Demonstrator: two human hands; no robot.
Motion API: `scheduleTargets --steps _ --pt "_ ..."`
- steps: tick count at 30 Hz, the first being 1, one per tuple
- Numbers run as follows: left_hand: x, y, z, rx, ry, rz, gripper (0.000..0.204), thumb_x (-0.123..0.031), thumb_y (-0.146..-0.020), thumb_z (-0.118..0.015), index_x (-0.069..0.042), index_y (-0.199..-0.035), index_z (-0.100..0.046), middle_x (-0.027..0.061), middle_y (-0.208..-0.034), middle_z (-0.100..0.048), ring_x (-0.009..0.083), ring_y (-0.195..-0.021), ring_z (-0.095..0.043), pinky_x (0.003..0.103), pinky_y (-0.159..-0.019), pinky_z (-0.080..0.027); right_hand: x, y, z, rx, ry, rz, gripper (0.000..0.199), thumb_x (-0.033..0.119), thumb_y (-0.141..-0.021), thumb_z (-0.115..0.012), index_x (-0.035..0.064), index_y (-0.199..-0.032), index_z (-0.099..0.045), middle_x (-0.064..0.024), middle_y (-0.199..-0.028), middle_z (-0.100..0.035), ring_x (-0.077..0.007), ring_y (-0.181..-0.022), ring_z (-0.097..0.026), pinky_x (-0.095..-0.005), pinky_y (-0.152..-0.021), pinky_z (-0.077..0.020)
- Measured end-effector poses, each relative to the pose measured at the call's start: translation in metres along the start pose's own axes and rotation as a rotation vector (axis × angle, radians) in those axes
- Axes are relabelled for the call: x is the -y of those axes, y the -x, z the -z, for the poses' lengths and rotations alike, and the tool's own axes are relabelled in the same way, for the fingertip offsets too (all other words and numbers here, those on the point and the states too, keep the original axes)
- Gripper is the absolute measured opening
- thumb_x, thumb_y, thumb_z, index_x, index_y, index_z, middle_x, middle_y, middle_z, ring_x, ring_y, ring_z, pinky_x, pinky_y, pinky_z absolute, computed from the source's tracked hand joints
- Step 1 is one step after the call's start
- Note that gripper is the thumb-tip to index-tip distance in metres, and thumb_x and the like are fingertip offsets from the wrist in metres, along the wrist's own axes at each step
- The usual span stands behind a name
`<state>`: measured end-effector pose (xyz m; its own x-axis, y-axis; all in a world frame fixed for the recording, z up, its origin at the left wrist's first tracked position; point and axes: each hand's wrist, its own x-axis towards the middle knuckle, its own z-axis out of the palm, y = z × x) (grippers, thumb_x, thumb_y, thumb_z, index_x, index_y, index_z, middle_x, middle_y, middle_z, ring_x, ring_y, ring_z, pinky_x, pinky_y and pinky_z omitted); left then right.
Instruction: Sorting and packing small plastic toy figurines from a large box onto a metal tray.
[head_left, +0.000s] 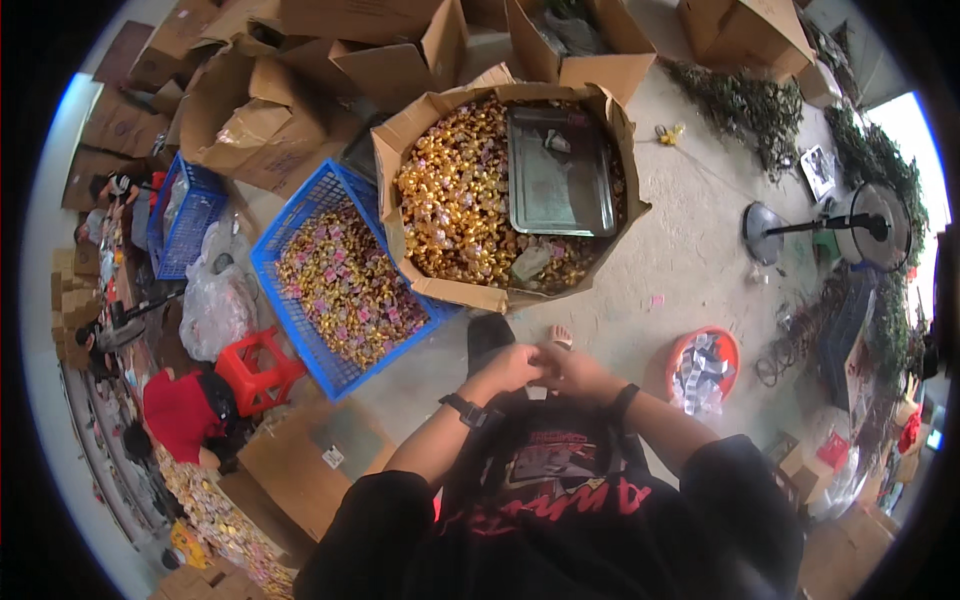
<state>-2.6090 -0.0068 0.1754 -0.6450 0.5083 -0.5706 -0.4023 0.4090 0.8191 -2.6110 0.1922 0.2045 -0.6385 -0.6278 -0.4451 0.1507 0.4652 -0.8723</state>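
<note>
My left hand (pixel 508 368) and my right hand (pixel 577 374) meet in front of my waist, fingers curled and pressed together. Whatever they may hold is hidden or too small to name. Just beyond them stands a large open cardboard box (pixel 462 292), filled with small shiny gold pieces (pixel 450 190). A dark rectangular tray (pixel 562 195) lies on these pieces at the right, with a small crumpled scrap on it. Left of the box, a blue plastic crate (pixel 290 215) holds more gold pieces mixed with pink ones (pixel 345 285).
A red basin (pixel 735 345) of silvery strips stands on the floor to the right. Farther right is a standing fan (pixel 870 225) beside greenery. A red stool (pixel 255 370), a clear plastic bag (pixel 218 300) and a person in red (pixel 182 415) are at left. Cardboard boxes (pixel 400 70) line the back.
</note>
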Motion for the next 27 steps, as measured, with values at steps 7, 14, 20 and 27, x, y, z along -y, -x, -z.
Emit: scheduleTargets --steps 7,14,20,27 --pt "0.038 -0.066 0.087 0.105 0.175 0.18 0.028 -0.026 -0.091 -0.067 0.001 -0.091 -0.071 0.0048 -0.074 -0.069 0.0099 -0.054 -0.06 0.026 -0.052 -0.049 -0.017 -0.063 -0.015 -0.351 0.166 -0.294 0.028 0.031 -0.092 -0.063 0.0063 -0.105 -0.062 -0.02 -0.078 -0.065 -0.0399 -0.071 -0.064 -0.0452 -0.064 -0.0499" --pt "0.185 -0.203 0.255 -0.78 0.585 0.68 0.045 -0.041 -0.093 -0.06 0.002 -0.078 -0.062 0.0132 -0.066 -0.062 0.0241 -0.049 -0.058 0.039 -0.048 -0.046 -0.043 -0.055 -0.045 -0.441 0.022 -0.736 0.029 0.027 -0.092 -0.059 0.0018 -0.082 -0.068 -0.0228 -0.074 -0.064 -0.0407 -0.072 -0.064 -0.0456 -0.065 -0.0503" --pt "0.262 -0.256 0.324 -0.63 0.558 0.802 0.054 -0.056 -0.094 -0.058 -0.004 -0.106 -0.063 0.0033 -0.074 -0.049 0.0174 -0.061 -0.043 0.034 -0.057 -0.044 -0.042 -0.007 -0.061 -0.298 0.131 -0.744 0.03 0.027 -0.092 -0.058 0.0015 -0.084 -0.071 -0.0227 -0.076 -0.066 -0.0384 -0.074 -0.066 -0.0429 -0.069 -0.0512" --pt "0.247 -0.222 0.291 -0.47 1.303 0.61 0.019 -0.022 -0.09 -0.072 -0.007 -0.092 -0.061 0.0061 -0.085 -0.059 0.0178 -0.073 -0.053 0.031 -0.06 -0.047 -0.052 -0.007 -0.053 -0.261 0.252 -0.684 0.03 0.028 -0.094 -0.057 0.0019 -0.086 -0.069 -0.0234 -0.079 -0.066 -0.0409 -0.076 -0.065 -0.0455 -0.07 -0.0508"
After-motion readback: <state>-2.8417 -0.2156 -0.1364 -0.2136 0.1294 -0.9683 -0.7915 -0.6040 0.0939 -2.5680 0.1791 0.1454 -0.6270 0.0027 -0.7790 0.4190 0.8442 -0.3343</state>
